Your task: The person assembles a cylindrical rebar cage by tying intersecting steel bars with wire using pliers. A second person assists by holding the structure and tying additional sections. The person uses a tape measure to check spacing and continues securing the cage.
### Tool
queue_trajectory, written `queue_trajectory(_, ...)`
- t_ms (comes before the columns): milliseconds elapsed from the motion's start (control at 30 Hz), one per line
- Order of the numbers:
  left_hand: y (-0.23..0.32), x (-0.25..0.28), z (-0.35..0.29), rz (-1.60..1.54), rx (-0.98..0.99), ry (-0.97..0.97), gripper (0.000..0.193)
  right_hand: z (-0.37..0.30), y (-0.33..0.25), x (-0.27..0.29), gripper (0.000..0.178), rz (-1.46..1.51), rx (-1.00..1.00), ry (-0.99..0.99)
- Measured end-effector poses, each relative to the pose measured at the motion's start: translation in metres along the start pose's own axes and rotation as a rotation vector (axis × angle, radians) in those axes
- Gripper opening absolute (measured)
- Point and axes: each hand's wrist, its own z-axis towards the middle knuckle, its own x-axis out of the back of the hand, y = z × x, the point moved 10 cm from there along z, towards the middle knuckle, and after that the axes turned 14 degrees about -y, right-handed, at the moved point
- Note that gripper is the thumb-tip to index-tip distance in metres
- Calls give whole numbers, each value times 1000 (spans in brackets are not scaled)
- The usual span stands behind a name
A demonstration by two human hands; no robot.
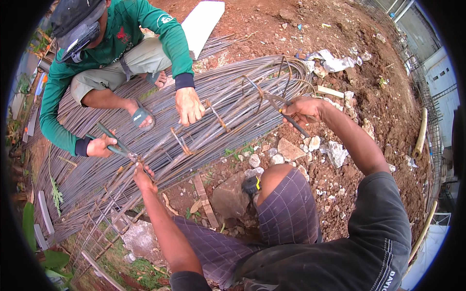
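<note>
Right hand [305, 109] grips dark steel pincers [296, 126] at long, rusty-brown rebar cage [201, 140]; left hand [143, 178], fingers curled, at cage further left, exact grip unclear. Cage lies across grey steel-bar pile [80, 182]. Green-sleeved co-worker [167, 46] opposite holds green-handled pliers [111, 135].

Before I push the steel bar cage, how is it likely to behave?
The cage should move as one fairly stiff frame, since bent hoops appear to bind it together. It is probably heavy, looking like metal throughout. It may also snag or slide unevenly, as many long rods lie beneath it.
</note>
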Motion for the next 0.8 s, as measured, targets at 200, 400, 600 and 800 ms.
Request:
queue_trajectory(200, 3, 10, 0, 32, 10, 29, 26, 10, 15, -20, 23, -353, 59, 298)
queue_trajectory(400, 0, 22, 18, 96, 82, 59, 27, 62, 63, -16, 22, -600, 352, 817)
queue_trajectory(600, -1, 26, 20, 48, 121, 33, 27, 86, 71, 9, 18, -985, 494, 1008)
queue_trajectory(800, -3, 4, 8, 33, 9, 41, 23, 5, 6, 44, 14, -1628, 698, 1018)
